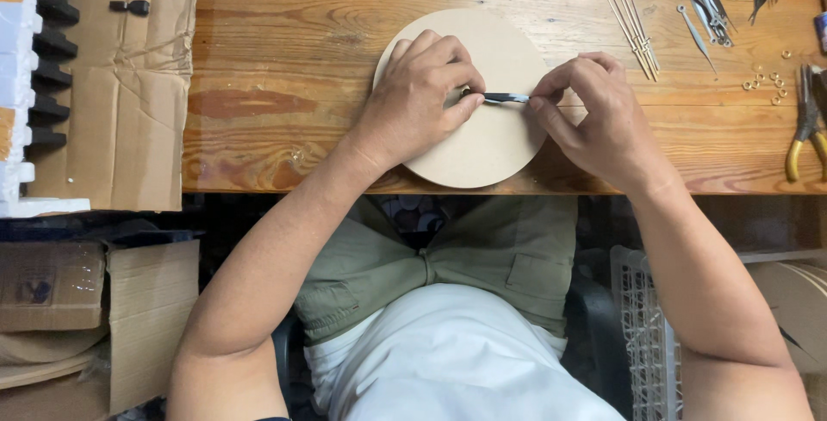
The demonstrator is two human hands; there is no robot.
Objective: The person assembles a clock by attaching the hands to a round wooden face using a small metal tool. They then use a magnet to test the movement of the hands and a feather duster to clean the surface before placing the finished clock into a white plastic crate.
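On the wooden counter (284, 59) we judge the thin black hand (506, 97) light and bendable: left hand (419, 94) and right hand (594, 111) fingers pinch its ends over the round disc (491, 150).

Both hands (422, 94) (594, 115) pinch a black clock hand (506, 97) on a round disc (495, 141).

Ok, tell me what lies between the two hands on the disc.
Head view: a thin black clock hand spans the gap between left hand and right hand, over the round disc.

Wooden workbench (284, 59), cardboard boxes (103, 318) below
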